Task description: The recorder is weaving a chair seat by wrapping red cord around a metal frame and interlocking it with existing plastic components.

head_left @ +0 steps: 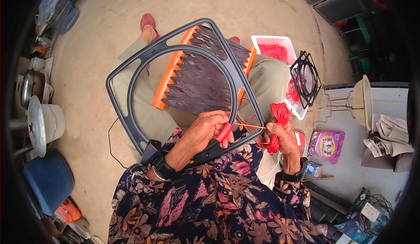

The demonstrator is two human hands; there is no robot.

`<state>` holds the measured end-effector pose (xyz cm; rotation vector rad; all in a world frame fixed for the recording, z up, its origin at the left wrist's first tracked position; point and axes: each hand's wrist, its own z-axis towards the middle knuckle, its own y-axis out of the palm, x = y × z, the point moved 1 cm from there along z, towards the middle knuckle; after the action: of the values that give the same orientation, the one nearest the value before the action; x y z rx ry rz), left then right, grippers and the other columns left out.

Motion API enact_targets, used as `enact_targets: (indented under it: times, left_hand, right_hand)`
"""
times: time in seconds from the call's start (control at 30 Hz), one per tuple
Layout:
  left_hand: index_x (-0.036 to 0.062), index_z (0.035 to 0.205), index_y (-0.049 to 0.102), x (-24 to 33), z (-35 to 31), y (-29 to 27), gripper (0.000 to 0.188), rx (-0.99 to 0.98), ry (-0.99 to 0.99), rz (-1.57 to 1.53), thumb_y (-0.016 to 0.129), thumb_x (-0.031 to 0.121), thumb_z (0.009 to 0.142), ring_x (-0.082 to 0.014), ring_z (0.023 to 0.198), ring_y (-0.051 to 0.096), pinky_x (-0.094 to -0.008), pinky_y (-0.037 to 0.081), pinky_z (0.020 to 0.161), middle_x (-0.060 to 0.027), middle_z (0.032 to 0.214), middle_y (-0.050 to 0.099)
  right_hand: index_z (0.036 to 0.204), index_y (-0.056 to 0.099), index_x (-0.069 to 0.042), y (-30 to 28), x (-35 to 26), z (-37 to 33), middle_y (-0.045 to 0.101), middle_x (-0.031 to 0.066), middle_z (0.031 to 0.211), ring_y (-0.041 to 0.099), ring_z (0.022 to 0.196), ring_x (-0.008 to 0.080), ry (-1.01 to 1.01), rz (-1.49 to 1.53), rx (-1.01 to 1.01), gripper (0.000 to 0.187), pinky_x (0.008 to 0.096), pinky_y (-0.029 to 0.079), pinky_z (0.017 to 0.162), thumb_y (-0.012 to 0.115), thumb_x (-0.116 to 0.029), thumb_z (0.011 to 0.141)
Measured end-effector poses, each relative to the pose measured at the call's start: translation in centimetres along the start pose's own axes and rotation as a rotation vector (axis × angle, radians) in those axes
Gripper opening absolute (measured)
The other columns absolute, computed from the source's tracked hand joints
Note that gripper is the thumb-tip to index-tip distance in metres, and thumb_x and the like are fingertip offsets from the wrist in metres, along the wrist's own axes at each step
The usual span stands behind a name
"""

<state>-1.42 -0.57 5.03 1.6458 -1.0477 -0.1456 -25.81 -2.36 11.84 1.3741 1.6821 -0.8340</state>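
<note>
Frame (234, 72): one, black, tilted over the knees (267, 81), between both hands.
Bag (326, 147): one, purple, lettering printed on its front.
Left hand (203, 131): reaching inward, grip pinching the frame's red wrap (224, 132).
Right hand (285, 140): raised, grip closed round one red cord bundle (280, 113).
Strand (249, 125): one, stretched from wrap to right hand.

We see a navy floral shirt (175, 204) printed with pink, tan and brown blooms, with dark round buttons (238, 235) down its front. A black wrist strap (164, 169) and a pale bangle (158, 175) circle the left wrist; a black band (292, 177) circles the right. Farther out come khaki trousers (267, 78) and, far left, a red shoe (148, 21).
</note>
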Motion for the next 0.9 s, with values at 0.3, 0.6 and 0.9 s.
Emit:
enact_targets:
  times: [0.3, 0.6, 0.9]
  left_hand:
    - [0.0002, 0.083, 0.049, 0.2, 0.1, -0.2, 0.011, -0.009, 0.067, -0.068, 0.048, 0.009, 0.088, -0.0287, 0.055, 0.061, -0.0351, 0.052, 0.050, -0.0236, 0.069, 0.061]
    - [0.0011, 0.087, 0.050, 1.0, -1.1, 2.4, 0.010, 0.133, 0.103, 0.214, 0.058, 0.007, 0.087, -0.0179, 0.052, 0.058, -0.0269, 0.048, 0.050, -0.0164, 0.066, 0.061]
    - [0.0047, 0.079, 0.044, -0.1, -1.0, 2.0, 0.013, 0.340, 0.110, 0.219, 0.056, -0.001, 0.081, -0.0128, 0.044, 0.052, -0.0236, 0.042, 0.043, -0.0122, 0.061, 0.058]
  right_hand:
    - [0.072, 0.060, -0.003, 0.2, -0.6, -0.6, 0.057, 0.0050, 0.057, 0.053, 0.052, 0.0126, 0.051, -0.090, -0.035, 0.015, 0.0269, 0.043, 0.050, 0.064, -0.014, 0.082]
    - [0.071, 0.060, -0.003, 0.3, -0.7, -0.5, 0.057, 0.0047, 0.058, 0.054, 0.053, 0.0123, 0.061, -0.066, -0.042, 0.016, 0.0272, 0.043, 0.052, 0.064, -0.014, 0.082]
    - [0.070, 0.059, -0.002, -0.2, -0.2, -1.3, 0.056, 0.0008, 0.058, 0.052, 0.054, 0.0089, 0.047, -0.159, -0.107, 0.016, 0.0254, 0.041, 0.052, 0.068, -0.012, 0.078]
